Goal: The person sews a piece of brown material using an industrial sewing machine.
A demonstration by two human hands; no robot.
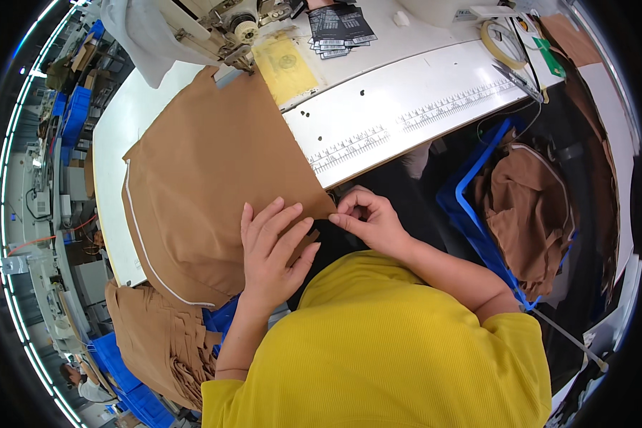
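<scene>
A large brown fabric piece (pixel 214 143) lies over the white sewing table and hangs past its near edge. White trim curves along its left and lower side. Its far end reaches under the sewing machine head (pixel 239 43). My left hand (pixel 272 246) rests on the cloth near its lower right part, fingers spread and stretched out. At the fabric's right corner, my right hand (pixel 367 217) pinches the edge between thumb and forefinger, the other fingers curled.
A ruler strip (pixel 421 114) runs along the table's front edge. Black printed cards (pixel 339 28), a tape roll (pixel 499 39) and snips (pixel 517 80) lie farther back. Brown cloth (pixel 524 214) fills a blue-rimmed bin at right. Stacked brown pieces (pixel 157 335) sit lower left.
</scene>
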